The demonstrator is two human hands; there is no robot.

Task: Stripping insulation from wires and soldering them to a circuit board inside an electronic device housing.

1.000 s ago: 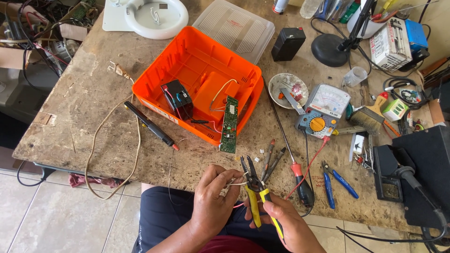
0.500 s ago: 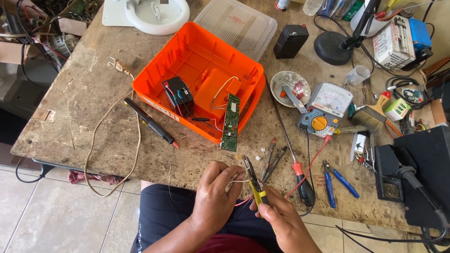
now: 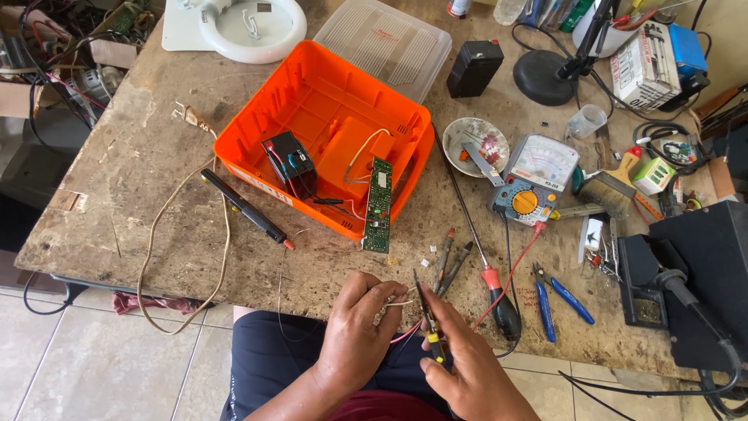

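View: one head-worn camera, looking steeply down from above the seated person.
Facing: forward across the workbench, its far edge at the top of the frame.
Nearness: close to the left hand and right hand, which sit at the bottom centre, over the lap.
Beyond the hands: orange case, farther from the body.
Right of the hands: meter and blue-handled pliers.
Shared field: none, since only one view is given.

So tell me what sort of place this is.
Likely an electronics repair bench: an analogue meter, a soldering station, and an opened orange case with a circuit board on a worn worktop.
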